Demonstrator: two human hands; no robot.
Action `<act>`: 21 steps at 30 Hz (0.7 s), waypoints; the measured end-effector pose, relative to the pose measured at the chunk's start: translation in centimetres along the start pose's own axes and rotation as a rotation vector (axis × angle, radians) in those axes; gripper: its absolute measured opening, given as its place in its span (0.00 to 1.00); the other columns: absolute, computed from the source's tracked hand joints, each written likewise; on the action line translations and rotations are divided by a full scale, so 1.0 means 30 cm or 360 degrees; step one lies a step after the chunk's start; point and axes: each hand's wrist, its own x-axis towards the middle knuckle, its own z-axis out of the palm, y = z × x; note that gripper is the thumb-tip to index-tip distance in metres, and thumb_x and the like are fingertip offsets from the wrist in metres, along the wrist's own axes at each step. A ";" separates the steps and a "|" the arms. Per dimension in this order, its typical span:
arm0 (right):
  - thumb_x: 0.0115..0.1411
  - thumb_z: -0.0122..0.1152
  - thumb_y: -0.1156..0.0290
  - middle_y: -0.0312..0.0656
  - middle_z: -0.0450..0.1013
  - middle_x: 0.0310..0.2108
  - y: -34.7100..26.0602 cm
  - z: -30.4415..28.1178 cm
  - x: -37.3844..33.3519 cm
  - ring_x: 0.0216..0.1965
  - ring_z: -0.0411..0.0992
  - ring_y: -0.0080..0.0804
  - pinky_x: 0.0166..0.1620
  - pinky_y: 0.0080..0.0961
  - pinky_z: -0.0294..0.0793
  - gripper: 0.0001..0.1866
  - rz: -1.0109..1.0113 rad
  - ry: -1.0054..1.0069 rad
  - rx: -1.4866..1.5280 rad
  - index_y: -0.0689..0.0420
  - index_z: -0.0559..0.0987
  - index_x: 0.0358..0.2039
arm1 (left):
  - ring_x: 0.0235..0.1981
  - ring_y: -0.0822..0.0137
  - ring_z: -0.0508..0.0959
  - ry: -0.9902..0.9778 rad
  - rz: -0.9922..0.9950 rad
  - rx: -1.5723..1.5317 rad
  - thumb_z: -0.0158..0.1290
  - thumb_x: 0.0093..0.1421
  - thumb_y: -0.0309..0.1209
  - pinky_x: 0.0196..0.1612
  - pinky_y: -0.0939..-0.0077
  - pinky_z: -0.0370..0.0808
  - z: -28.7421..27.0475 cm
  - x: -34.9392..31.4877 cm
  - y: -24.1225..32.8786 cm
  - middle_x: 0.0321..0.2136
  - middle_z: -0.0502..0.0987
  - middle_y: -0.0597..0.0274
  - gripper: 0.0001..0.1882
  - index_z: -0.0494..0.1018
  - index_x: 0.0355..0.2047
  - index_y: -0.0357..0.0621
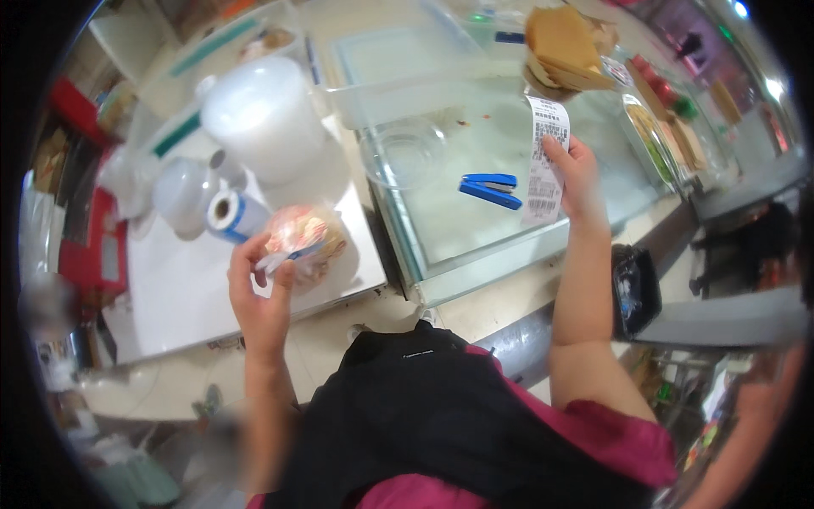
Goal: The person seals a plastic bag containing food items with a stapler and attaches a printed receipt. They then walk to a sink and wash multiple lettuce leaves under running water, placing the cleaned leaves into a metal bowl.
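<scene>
Apron (390,416): black, over your magenta shirt, closest to the camera.
Left hand (259,293): your fingers and thumb pinch the gathered plastic of a clear bag (312,231).
Bag's place: over the white bench (174,314), beside the blue-and-white roll (248,217); pale and reddish pieces inside.
Right hand (579,176): your fingers and thumb pinch a long printed receipt (545,174) above the glass-topped bench (462,250).
Blue stapler (490,193): just left of your receipt.

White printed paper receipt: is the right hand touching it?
Touching: the head view shows the right hand with its thumb laid over the white printed paper receipt.
</scene>
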 end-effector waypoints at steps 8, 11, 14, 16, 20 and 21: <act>0.58 0.64 0.71 0.38 0.77 0.38 -0.084 0.855 -0.375 0.39 0.73 0.21 0.43 0.20 0.73 0.15 -0.0223 -0.0961 0.0047 0.64 0.76 0.44 | 0.24 0.64 0.67 -0.0613 0.0312 -0.0224 0.61 0.53 0.30 0.31 0.73 0.64 -0.181 -0.020 0.181 0.23 0.69 0.62 0.12 0.75 0.37 0.41; 0.59 0.64 0.69 0.39 0.76 0.38 -0.093 1.054 -0.431 0.40 0.73 0.21 0.43 0.21 0.73 0.16 0.0039 -0.1350 0.0112 0.64 0.75 0.44 | 0.24 0.71 0.67 -0.0336 -0.0361 -0.0824 0.58 0.55 0.27 0.30 0.77 0.65 -0.326 -0.094 0.147 0.24 0.70 0.64 0.07 0.75 0.33 0.39; 0.58 0.63 0.69 0.38 0.77 0.35 -0.028 1.218 -0.471 0.37 0.73 0.21 0.41 0.21 0.74 0.14 0.0116 -0.1754 -0.0190 0.63 0.77 0.43 | 0.25 0.74 0.66 -0.0110 -0.0513 -0.0845 0.57 0.56 0.26 0.29 0.81 0.64 -0.501 -0.192 0.062 0.24 0.70 0.65 0.05 0.74 0.31 0.38; 0.58 0.63 0.69 0.37 0.77 0.34 0.003 1.335 -0.529 0.35 0.74 0.20 0.40 0.20 0.74 0.13 0.0152 -0.1845 -0.0400 0.63 0.78 0.41 | 0.25 0.76 0.65 -0.0028 -0.0403 -0.0605 0.57 0.57 0.26 0.28 0.83 0.63 -0.621 -0.249 -0.006 0.24 0.70 0.66 0.05 0.73 0.30 0.38; 0.58 0.63 0.68 0.34 0.77 0.33 0.094 1.678 -0.662 0.33 0.73 0.17 0.36 0.16 0.72 0.12 0.0295 -0.1785 -0.0005 0.62 0.80 0.39 | 0.29 0.77 0.66 0.0557 -0.0439 -0.0635 0.55 0.59 0.26 0.32 0.83 0.63 -0.861 -0.394 -0.088 0.30 0.70 0.68 0.05 0.72 0.34 0.38; 0.60 0.62 0.64 0.32 0.76 0.31 0.126 1.764 -0.665 0.29 0.70 0.15 0.30 0.14 0.68 0.13 0.0319 -0.1818 -0.0042 0.60 0.80 0.40 | 0.29 0.78 0.66 0.0705 -0.0421 -0.0521 0.54 0.60 0.25 0.33 0.84 0.63 -0.909 -0.430 -0.098 0.30 0.70 0.68 0.04 0.72 0.34 0.37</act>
